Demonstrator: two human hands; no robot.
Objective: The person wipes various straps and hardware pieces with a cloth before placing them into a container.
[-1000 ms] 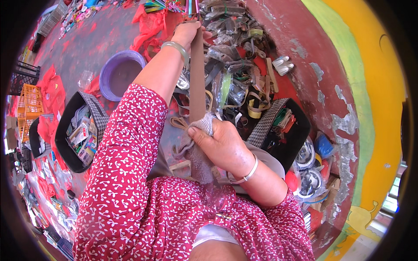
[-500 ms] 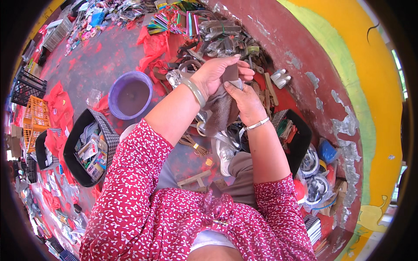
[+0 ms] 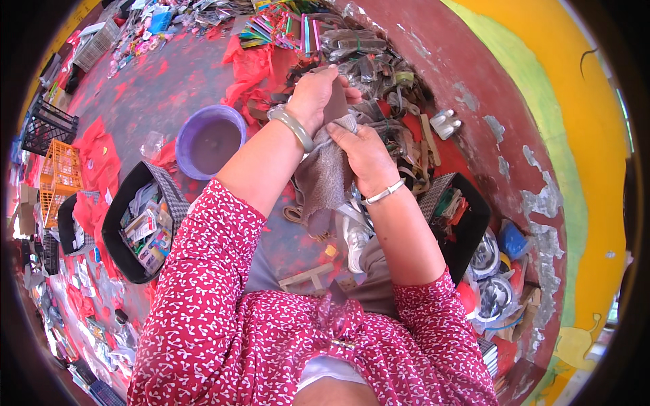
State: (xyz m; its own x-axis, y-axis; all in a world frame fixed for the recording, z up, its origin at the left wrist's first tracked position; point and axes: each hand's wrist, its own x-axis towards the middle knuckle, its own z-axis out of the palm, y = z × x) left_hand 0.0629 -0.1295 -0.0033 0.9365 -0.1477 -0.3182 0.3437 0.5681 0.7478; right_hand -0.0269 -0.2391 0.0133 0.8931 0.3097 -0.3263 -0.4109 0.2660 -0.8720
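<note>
My left hand [image 3: 313, 101] grips a flat brown strap [image 3: 336, 103] near its far end, the thumb and fingers around it. Lower down, my right hand [image 3: 367, 157] pinches a grey-brown cloth [image 3: 321, 186] against the strap. The cloth hangs down from my right fingers toward the floor, its lower end above my shoe [image 3: 355, 243]. Part of the strap is hidden under the cloth and behind my fingers. Beyond my hands lies a pile of straps and plastic-wrapped items [image 3: 365, 54].
To the left stands a purple bucket [image 3: 181, 145] of murky water. A black-lined box [image 3: 116, 237] of small packages is nearer me; another dark box [image 3: 474, 216] stands by my right forearm. The peeling red wall [image 3: 504, 101] curves along the right. Red plastic sheeting [image 3: 247, 71] lies ahead.
Both hands have shifted left, with the strap and cloth between them. A longer stretch of strap shows between the hands, and the cloth hangs more fully in sight.
</note>
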